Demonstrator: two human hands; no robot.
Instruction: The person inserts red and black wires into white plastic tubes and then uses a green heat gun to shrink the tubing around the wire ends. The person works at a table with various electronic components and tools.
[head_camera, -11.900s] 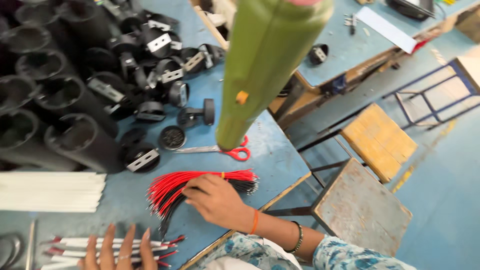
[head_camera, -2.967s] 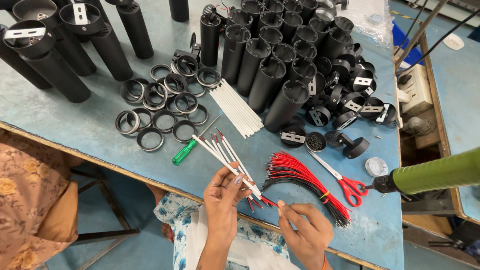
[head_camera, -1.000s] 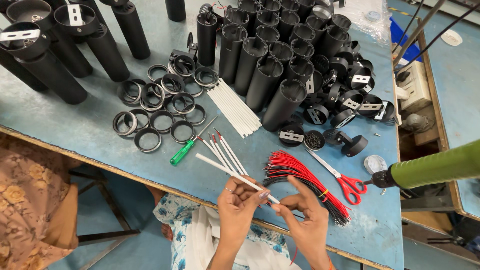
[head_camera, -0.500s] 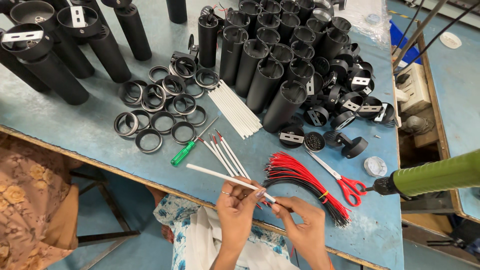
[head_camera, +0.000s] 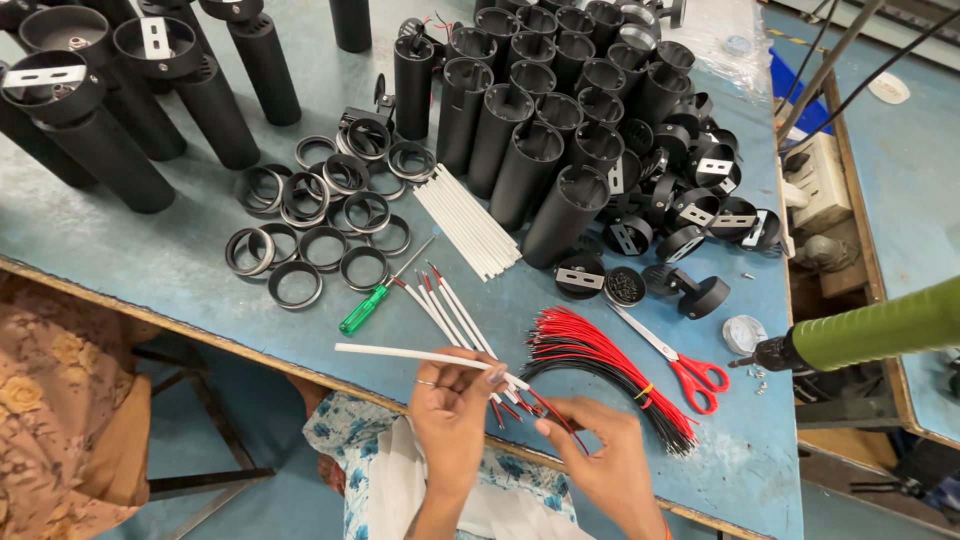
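A thin white sleeve tube (head_camera: 420, 356) is pinched between the thumb and fingertips of the left hand (head_camera: 452, 400), just in front of the bundle of red and black wires (head_camera: 600, 372) that lies on the blue table (head_camera: 150, 270). The tube is held nearly level, with its free end stretched away from the bundle toward the table's near edge. At the tube's other end, a pair of red and black wires (head_camera: 555, 415) is gripped between the closed fingertips of the right hand (head_camera: 600, 462), directly below the bundle and just touching its near side. Left of the bundle, a few finished white tubes with red wire tips (head_camera: 445, 305) are laid side by side, and a green-handled screwdriver (head_camera: 372, 305) is set just beyond them. Farther back from the bundle, a neat stack of bare white tubes (head_camera: 468, 222) is seen beside upright black cylinder housings (head_camera: 540, 150). A group of black rings (head_camera: 320, 225) is spread well to the left of the bundle. Red-handled scissors (head_camera: 680, 365) are placed just right of the bundle, and a green tool handle (head_camera: 870, 328) is seen well beyond them.
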